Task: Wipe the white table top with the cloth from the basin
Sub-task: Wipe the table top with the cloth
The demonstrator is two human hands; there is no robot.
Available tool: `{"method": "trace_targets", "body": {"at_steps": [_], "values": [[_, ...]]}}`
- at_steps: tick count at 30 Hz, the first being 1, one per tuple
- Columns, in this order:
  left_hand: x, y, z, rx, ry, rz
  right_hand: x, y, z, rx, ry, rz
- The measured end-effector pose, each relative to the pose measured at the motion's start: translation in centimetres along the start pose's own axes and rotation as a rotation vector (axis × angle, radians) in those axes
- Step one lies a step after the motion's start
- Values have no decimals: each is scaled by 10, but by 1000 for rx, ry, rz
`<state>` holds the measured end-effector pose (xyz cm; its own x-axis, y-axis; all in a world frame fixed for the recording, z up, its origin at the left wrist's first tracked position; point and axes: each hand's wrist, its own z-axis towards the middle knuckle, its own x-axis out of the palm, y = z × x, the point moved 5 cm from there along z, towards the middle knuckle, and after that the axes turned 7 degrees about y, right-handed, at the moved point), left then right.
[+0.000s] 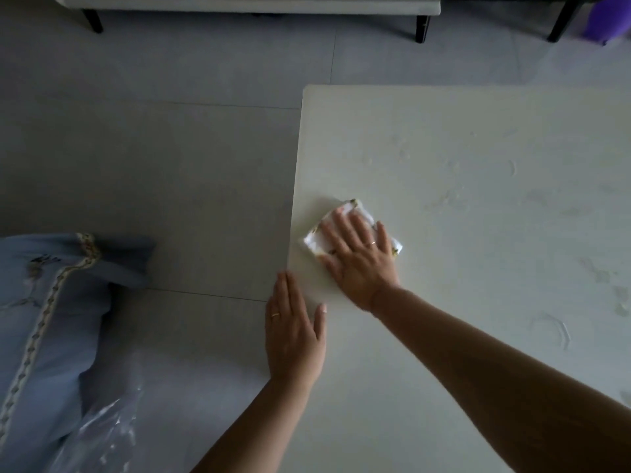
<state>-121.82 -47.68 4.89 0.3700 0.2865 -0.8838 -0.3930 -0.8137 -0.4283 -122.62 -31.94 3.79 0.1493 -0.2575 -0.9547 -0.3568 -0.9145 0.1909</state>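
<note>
The white table top (461,158) fills the right half of the head view, with its left edge running down the middle. A folded white cloth (355,213) with a patterned border lies near that left edge. My right hand (358,257) presses flat on the cloth, fingers spread and pointing away from me. My left hand (293,332) rests flat at the table's left edge, just below and left of the cloth, with nothing in it. Faint wet marks and streaks show on the table surface to the right. No basin is in view.
Grey tiled floor (153,165) lies left of the table. A blue cushion (51,319) with a braided trim and some clear plastic wrap (102,435) sit at the lower left. Furniture with black legs (421,29) stands at the top, and a purple object (611,18) at the top right.
</note>
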Motion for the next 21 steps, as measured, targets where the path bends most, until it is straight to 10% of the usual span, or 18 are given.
{"method": "trace_targets", "body": {"at_steps": [6, 13, 21], "values": [[0, -2, 33, 19, 17, 17, -15, -49, 40, 407, -5, 184], [2, -10, 70, 1, 44, 60, -12, -15, 49, -209, 62, -83], [1, -20, 104, 1, 8, 142, -32, -64, 95, 362, -21, 153]]}}
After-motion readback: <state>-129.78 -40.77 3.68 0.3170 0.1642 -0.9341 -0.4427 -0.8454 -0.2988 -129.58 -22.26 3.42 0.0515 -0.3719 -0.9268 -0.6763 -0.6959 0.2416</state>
